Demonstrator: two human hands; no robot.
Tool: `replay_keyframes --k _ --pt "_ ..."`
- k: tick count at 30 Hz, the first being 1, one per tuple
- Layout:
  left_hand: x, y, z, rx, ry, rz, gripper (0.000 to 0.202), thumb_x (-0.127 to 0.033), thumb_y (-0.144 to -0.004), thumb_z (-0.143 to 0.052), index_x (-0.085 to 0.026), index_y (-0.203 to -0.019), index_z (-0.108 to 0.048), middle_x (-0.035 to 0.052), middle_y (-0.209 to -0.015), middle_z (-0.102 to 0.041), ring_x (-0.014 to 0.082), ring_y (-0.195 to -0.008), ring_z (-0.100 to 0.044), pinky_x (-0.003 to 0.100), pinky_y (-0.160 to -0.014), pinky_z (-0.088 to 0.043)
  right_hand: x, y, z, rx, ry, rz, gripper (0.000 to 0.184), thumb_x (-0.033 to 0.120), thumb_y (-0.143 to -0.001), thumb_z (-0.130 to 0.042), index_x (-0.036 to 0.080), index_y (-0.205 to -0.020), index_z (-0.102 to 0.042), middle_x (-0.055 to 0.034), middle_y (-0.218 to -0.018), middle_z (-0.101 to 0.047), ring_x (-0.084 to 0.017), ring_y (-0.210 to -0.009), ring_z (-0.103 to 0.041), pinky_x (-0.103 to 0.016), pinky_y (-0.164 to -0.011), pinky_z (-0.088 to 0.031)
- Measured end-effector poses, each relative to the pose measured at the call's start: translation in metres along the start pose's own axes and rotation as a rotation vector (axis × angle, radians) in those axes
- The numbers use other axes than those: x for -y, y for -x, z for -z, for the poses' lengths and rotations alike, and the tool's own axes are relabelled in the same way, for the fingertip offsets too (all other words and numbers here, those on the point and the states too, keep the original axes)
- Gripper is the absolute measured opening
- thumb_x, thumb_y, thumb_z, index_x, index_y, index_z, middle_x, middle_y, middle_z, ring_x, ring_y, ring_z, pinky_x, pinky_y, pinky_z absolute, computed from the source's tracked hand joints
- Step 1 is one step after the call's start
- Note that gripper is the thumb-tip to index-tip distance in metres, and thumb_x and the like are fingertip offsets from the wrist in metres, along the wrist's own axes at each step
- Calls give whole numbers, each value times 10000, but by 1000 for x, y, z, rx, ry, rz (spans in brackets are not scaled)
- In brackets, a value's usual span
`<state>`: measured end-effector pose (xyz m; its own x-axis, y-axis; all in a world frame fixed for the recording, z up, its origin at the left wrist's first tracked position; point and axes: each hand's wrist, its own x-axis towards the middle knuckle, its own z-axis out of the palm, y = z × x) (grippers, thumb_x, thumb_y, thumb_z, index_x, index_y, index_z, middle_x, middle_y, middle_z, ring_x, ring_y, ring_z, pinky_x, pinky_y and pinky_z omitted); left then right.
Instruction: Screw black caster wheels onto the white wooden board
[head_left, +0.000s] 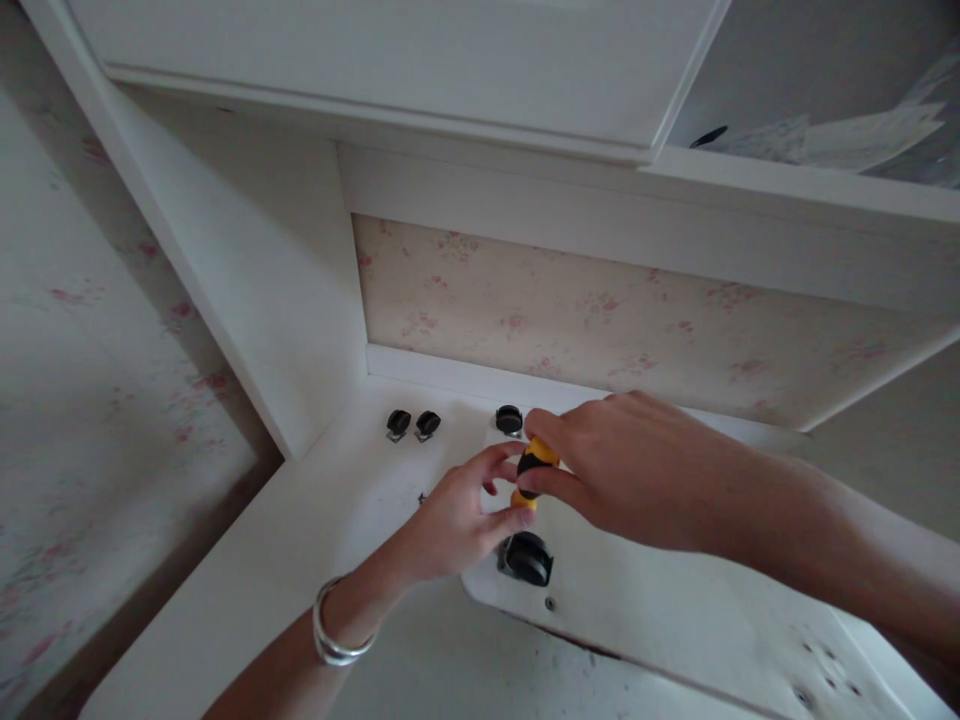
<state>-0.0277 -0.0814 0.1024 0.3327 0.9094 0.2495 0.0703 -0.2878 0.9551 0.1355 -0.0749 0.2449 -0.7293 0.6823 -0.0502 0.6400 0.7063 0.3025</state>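
Yellow-and-black screwdriver [534, 462], probably light and stiff: right hand [637, 470] clasps its handle, left hand [454, 522] pinches the lower end above a black caster [529, 558].

No text, brand or number is legible — not even on the yellow-black handle [534, 468].

White desk top [262, 585] — a white board [675, 625] and two loose black casters [427, 424] upon it

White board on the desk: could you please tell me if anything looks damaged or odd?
Yes: the board has small dark pits and scuffs toward its near right corner, like chipped paint or old screw holes. Nothing else looks odd.
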Motion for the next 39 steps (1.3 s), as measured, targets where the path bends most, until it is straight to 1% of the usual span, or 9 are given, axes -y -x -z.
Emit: replay_keyframes --k 3,8,13,18,23,26,29,35,39 --pt "2 -2 -1 -29 -69 -24 329 -265 -708 -815 -228 -1005 -679 47 -1058 -710 236 -976 -632 313 -824 -449 0 0 -4 -100 110 6 361 464 -968 -442 215 -741 -571 -30 -564 -594 -211 -532 -589 -311 -492 -171" --pt "2 -4 3 47 -8 -22 289 -243 -825 -698 -219 -1107 -639 18 -955 -703 175 -848 -630 291 -782 -459 -1 2 -4 -23 -60 60 222 395 -976 -455 215 -998 -583 -25 -840 -698 -184 -597 -623 -297 -493 -206" --pt "1 -2 3 53 -60 -55 416 -240 -735 -794 -236 -1117 -630 7 -1027 -694 179 -907 -617 287 -815 -454 0 0 -6 -98 124 33 327 453 -962 -462 213 -764 -561 -20 -575 -603 -198 -526 -588 -310 -485 -138" --pt "0 -3 4 55 -36 -39 263 -225 -834 -692 -223 -1093 -645 -10 -919 -706 152 -838 -628 273 -784 -460 0 2 -2 16 -42 55 210 382 -979 -457 218 -998 -587 -23 -829 -697 -178 -580 -614 -294 -484 -200" --pt "-1 -3 2 55 -40 -47 406 -222 -744 -784 -232 -1121 -634 8 -1043 -704 173 -917 -633 276 -820 -466 1 0 -5 -71 130 30 333 429 -962 -483 213 -721 -561 -22 -559 -601 -207 -538 -606 -317 -478 -131" --pt "0 -2 1 37 -34 -34 231 -207 -775 -744 -213 -989 -657 -8 -904 -709 157 -809 -639 265 -757 -473 3 1 -4 -29 34 22 369 531 -966 -437 212 -862 -591 -25 -683 -665 -202 -535 -604 -310 -468 -142" --pt "0 -1 2 84 -49 -28 231 -200 -828 -681 -216 -1056 -654 -5 -898 -717 159 -817 -644 271 -758 -475 3 3 -2 47 -50 61 214 396 -976 -468 221 -1003 -587 -25 -863 -704 -179 -577 -613 -296 -481 -194" --pt "-2 -2 1 40 -73 -25 331 -237 -732 -791 -211 -1028 -646 8 -951 -709 175 -845 -636 284 -780 -474 4 0 -4 -4 102 27 361 480 -974 -444 212 -777 -585 -30 -568 -612 -206 -530 -595 -305 -480 -150" --pt "-4 -3 4 85 -68 -40 165 -200 -819 -685 -201 -979 -642 -1 -890 -709 159 -807 -634 272 -749 -467 5 1 -1 65 -59 19 237 419 -971 -462 218 -953 -586 -36 -803 -705 -199 -591 -625 -294 -489 -218"
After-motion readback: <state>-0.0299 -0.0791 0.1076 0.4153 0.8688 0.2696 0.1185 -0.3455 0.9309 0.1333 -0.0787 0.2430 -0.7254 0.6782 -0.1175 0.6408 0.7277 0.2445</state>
